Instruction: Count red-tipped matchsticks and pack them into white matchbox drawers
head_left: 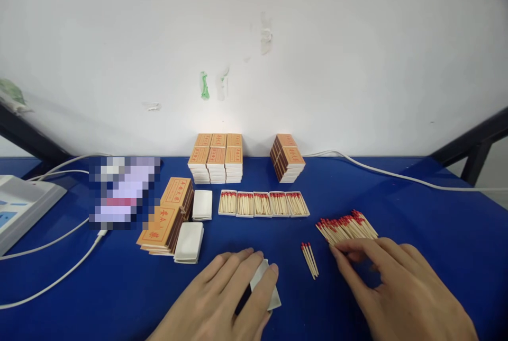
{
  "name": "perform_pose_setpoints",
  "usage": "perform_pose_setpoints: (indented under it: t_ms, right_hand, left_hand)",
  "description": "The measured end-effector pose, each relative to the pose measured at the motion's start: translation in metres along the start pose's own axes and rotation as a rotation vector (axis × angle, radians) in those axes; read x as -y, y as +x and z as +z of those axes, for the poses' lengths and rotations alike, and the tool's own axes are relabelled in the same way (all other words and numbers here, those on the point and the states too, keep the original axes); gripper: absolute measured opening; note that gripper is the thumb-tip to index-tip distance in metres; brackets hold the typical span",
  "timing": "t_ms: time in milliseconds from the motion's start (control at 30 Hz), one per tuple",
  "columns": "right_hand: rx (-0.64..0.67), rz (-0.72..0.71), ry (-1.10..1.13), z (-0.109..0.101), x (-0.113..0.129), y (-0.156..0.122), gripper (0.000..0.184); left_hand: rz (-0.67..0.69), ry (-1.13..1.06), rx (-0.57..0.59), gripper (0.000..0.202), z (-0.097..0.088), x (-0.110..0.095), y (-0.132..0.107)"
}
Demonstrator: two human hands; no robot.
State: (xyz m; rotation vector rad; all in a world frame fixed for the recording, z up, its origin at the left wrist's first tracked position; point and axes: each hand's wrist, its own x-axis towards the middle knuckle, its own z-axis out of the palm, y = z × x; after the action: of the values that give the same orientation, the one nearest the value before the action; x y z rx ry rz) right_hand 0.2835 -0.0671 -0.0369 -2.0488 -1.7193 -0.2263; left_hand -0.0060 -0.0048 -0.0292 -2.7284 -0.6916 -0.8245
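Right hand (400, 285) at loose matches (347, 227) (grip unclear)

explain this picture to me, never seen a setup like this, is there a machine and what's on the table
There's no machine, just a person's two bare hands. The single picture comes from a camera on that person's head, looking forward and down.

On the blue table you can see stacked orange matchboxes at the back, a row of five match-filled trays, three loose matches and a match pile.

The left hand holds a white matchbox tray. The right hand has its thumb and index finger at the pile's near edge; whether a match is pinched there, I can't tell.
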Motion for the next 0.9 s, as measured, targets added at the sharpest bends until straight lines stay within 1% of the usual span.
perform_pose_setpoints:
  t_ms: [133,233,300,433,533,667,800,900]
  right_hand:
    - [-0.01,0.021,-0.007,-0.003,-0.003,-0.006,0.057]
    - [-0.005,0.021,-0.003,-0.004,-0.001,-0.009,0.056]
    - [0.003,0.022,0.023,-0.005,0.005,-0.007,0.057]
    - [-0.012,0.014,0.066,-0.006,0.02,0.005,0.065]
    - [-0.018,0.02,0.089,-0.005,0.027,0.011,0.068]
    - [0.011,0.048,0.134,-0.004,0.029,0.012,0.063]
    - [0.047,0.017,0.198,-0.006,0.031,0.01,0.054]
    - [0.049,0.013,0.19,-0.006,0.029,0.006,0.053]
  left_hand:
    - [-0.002,0.006,0.015,0.035,-0.001,0.0,0.0]
    - [0.001,0.002,0.013,0.036,0.0,-0.001,0.001]
    - [0.004,-0.003,0.013,0.036,0.001,-0.001,0.001]
    - [0.007,-0.006,0.004,0.037,0.001,-0.001,0.0]
    - [0.01,-0.008,0.006,0.036,0.001,-0.001,0.001]
    - [0.006,-0.004,0.022,0.035,0.001,-0.002,0.001]
    - [-0.002,0.0,0.027,0.035,0.0,-0.001,-0.001]
    - [0.006,-0.009,0.024,0.036,0.001,0.0,-0.001]
